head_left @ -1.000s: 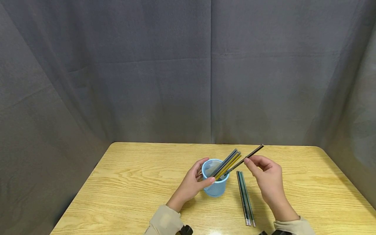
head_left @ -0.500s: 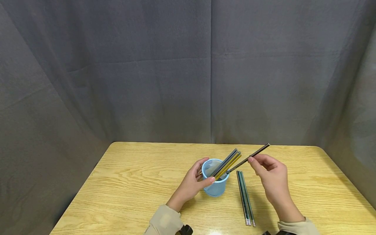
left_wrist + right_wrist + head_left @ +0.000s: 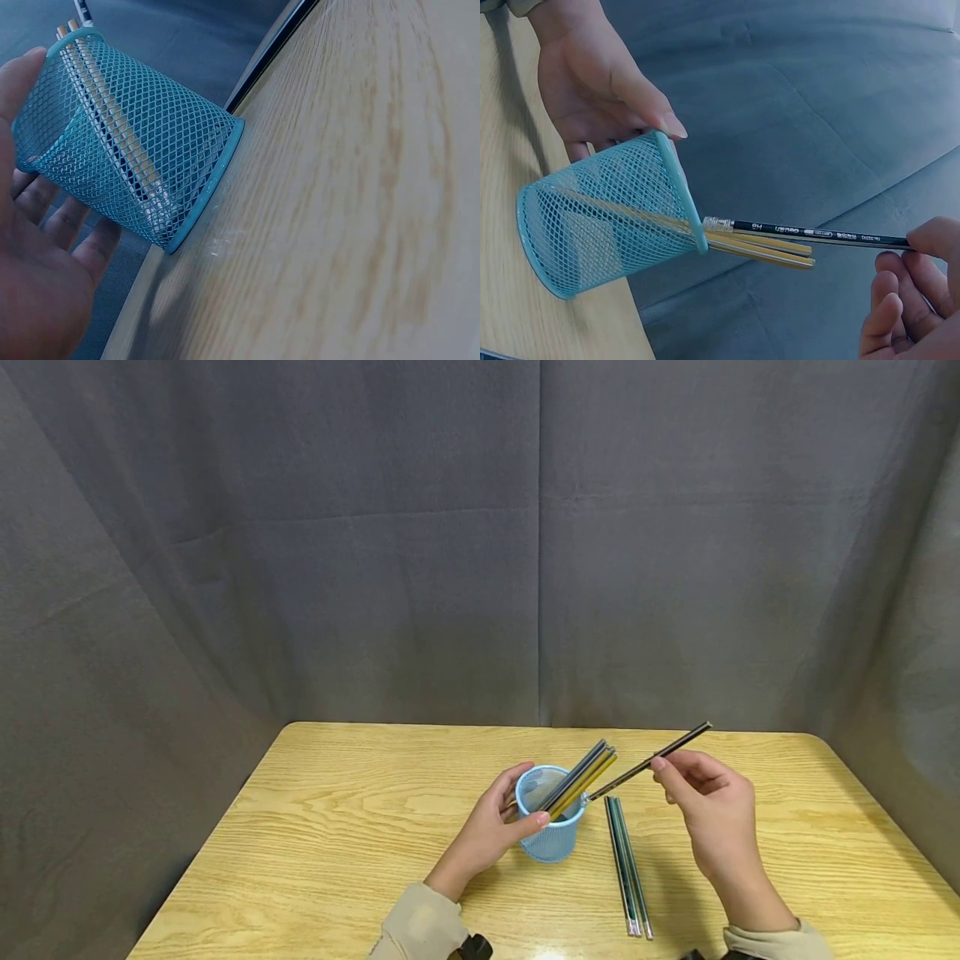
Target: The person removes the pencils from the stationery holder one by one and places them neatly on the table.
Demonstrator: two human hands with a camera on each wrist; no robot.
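A light blue mesh pencil cup stands on the table, its side fully seen in the left wrist view. My left hand holds it by the rim, thumb in front and fingers behind. Yellow pencils and dark grey pencils lean out of the cup toward the right. Between thumb and fingertips, my right hand pinches a black pencil near its far end. That pencil slants down to the left, and its silver ferrule end is right at the cup's rim in the right wrist view.
To the right of the cup, several black and green pencils lie side by side on the wooden table. Grey curtains hang behind the table and along its sides.
My right hand has moved right and drawn the black pencil outward, so its lower end went from inside the cup to the rim. The left hand and cup have stayed still.
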